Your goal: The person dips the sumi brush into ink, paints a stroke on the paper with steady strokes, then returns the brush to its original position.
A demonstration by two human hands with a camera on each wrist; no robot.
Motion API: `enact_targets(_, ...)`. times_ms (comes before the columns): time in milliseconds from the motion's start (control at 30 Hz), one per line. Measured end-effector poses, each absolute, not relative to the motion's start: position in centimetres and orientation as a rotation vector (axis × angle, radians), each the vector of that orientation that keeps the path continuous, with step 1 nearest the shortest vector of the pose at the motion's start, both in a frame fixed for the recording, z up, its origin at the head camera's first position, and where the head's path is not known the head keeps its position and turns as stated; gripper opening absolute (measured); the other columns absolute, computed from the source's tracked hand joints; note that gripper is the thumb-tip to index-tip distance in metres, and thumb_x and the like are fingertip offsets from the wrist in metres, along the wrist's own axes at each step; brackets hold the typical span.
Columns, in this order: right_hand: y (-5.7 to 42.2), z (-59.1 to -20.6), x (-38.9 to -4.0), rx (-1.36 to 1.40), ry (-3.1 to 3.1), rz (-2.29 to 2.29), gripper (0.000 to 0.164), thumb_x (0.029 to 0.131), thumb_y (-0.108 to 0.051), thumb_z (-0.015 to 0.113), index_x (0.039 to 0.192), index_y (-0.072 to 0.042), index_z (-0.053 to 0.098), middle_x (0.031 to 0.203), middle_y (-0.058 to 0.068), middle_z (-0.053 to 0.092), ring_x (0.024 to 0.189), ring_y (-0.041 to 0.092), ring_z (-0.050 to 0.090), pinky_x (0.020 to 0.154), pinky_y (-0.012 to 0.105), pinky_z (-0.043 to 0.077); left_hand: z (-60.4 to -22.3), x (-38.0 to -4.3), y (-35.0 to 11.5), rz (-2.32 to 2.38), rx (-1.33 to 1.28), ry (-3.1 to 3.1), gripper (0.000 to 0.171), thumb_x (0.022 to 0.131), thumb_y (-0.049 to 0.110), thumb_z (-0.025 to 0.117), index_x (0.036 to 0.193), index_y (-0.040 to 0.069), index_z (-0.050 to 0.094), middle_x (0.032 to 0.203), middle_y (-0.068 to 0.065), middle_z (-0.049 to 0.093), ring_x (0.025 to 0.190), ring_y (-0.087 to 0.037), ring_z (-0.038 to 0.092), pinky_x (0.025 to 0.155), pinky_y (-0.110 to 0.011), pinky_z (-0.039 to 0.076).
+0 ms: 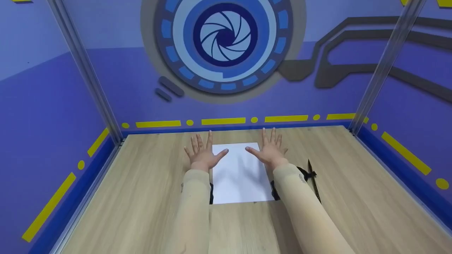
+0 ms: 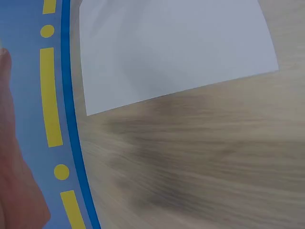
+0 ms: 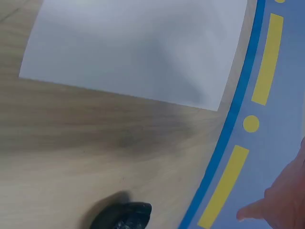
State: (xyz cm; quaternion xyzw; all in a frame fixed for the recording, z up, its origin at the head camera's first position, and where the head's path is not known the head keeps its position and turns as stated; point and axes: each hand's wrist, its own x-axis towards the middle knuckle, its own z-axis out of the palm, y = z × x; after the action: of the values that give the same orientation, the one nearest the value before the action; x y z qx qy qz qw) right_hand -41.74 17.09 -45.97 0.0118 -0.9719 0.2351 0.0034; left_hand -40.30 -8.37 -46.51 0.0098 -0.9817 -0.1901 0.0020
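Nearest: two cream sleeves (image 1: 193, 208) reach in over the wood-grain desk (image 1: 141, 197), with dark gear (image 1: 275, 190) showing at their inner edges. White sheet of paper (image 1: 240, 176) lies flat on the desk, between the forearms, with soft shadows on it. Right of the right sleeve, a thin dark pointed stick (image 1: 314, 183) sits beside a black curved object (image 1: 302, 172); the sleeve partly covers them, so hard to say what they are, maybe a brush and its rest. Farther out, left hand (image 1: 204, 155) is by the paper's upper left, fingers spread, grasping nothing. Right hand (image 1: 271, 151) is by the upper right, same spread, also released. Both look raised off the desk; thumbs point inward over the paper. Behind: blue-purple back wall (image 1: 134, 81), yellow dashes (image 1: 223, 121) along its base, round emblem (image 1: 225, 35) above.
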Motion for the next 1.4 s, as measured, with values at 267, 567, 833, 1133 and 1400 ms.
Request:
enact_targets(267,17.6,-46.9,-41.9,0.051,-2.936,1.108,0.110,0.090,-0.079,0.052,0.166,-0.028,-0.009,0.172,0.013,-0.024,0.159,0.044,-0.018,0.119,0.083,-0.001,-47.6,-40.5,-8.0,-0.946,0.087,-3.005,0.101,0.091,0.084,0.040,0.164,0.036,-0.012,0.173,-0.016,-0.017,0.159,-0.036,-0.022,0.127,-0.069,-0.010)
enact_targets(567,17.8,-47.5,-41.5,0.040,-2.662,1.592,0.096,0.097,-0.069,0.051,0.167,-0.026,0.000,0.175,0.010,-0.011,0.162,0.039,-0.008,0.129,0.069,0.003,-48.3,-39.8,-7.9,-1.349,0.031,-2.829,0.097,0.096,0.077,0.043,0.166,0.029,-0.002,0.174,-0.016,-0.005,0.162,-0.035,-0.011,0.132,-0.062,-0.002)
enact_targets(833,17.9,-47.4,-40.5,0.156,-2.403,1.861,0.095,0.101,-0.061,0.052,0.167,-0.014,0.003,0.174,0.018,0.002,0.160,0.046,0.007,0.129,0.066,0.015,-48.6,-38.8,-7.5,-1.526,-0.037,-2.746,0.092,0.096,0.072,0.051,0.167,0.028,0.011,0.174,-0.012,0.013,0.162,-0.037,0.006,0.128,-0.069,0.011)
enact_targets(1133,18.9,-47.2,-38.6,0.226,-2.278,1.994,0.074,0.110,-0.031,0.046,0.166,-0.010,0.003,0.174,0.020,0.006,0.159,0.043,0.016,0.130,0.061,0.018,-49.5,-37.0,-7.4,-1.549,-0.133,-2.688,0.080,0.097,0.059,0.061,0.162,0.021,0.034,0.168,-0.012,0.035,0.156,-0.038,0.030,0.128,-0.058,0.028)
enact_targets(1400,20.7,-46.5,-36.3,0.262,-2.288,1.968,0.072,0.110,-0.027,0.048,0.166,-0.008,0.007,0.173,0.019,0.011,0.158,0.045,0.019,0.129,0.064,0.020,-50.8,-35.2,-7.3,-1.573,-0.208,-2.679,0.061,0.098,0.044,0.068,0.150,0.018,0.054,0.159,-0.009,0.050,0.152,-0.035,0.040,0.126,-0.054,0.034)
